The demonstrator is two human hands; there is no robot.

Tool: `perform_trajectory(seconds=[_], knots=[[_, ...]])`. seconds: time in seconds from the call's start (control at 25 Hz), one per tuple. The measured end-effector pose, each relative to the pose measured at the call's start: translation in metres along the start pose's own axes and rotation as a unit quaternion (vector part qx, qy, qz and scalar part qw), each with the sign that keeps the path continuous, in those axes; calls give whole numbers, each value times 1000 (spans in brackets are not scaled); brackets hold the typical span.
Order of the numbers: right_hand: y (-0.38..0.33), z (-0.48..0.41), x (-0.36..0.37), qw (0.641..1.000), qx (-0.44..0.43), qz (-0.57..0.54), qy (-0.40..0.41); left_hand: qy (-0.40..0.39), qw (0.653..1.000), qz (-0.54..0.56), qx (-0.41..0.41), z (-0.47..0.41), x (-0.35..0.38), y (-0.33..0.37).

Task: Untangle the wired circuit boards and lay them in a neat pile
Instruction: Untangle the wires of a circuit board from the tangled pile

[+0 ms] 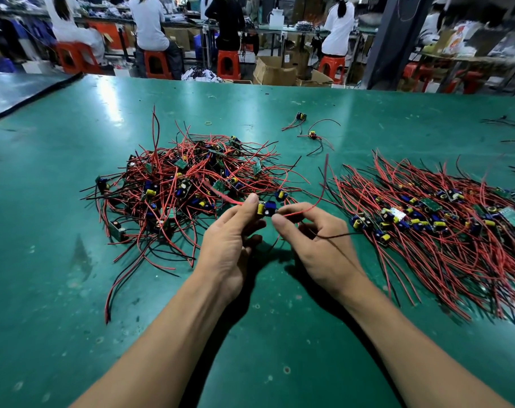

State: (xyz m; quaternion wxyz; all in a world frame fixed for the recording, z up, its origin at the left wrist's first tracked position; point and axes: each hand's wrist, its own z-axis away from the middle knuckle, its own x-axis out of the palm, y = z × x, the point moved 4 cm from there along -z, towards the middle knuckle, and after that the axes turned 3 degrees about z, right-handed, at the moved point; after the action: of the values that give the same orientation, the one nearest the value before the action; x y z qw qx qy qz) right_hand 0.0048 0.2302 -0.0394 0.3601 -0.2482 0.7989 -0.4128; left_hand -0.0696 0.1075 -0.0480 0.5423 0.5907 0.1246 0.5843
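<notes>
left hand (232, 231) grip pinching board (266, 208) above counter (73, 290), between tangled heap (179, 184) and neat pile (441, 219). right hand (312, 231) grip pinching its red wire (297, 213). risk: lead caught in heap could snag, dragging others.
</notes>
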Motion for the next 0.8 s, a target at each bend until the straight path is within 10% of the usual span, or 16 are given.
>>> perform_trajectory(seconds=[0.28,0.8], knots=[[4,-4,3,906,222,-358,-30,-51,998,-28,22,3,5,-2],[3,4,-10,868,268,-331,-254,-201,972,-94,-83,9,9,-4]])
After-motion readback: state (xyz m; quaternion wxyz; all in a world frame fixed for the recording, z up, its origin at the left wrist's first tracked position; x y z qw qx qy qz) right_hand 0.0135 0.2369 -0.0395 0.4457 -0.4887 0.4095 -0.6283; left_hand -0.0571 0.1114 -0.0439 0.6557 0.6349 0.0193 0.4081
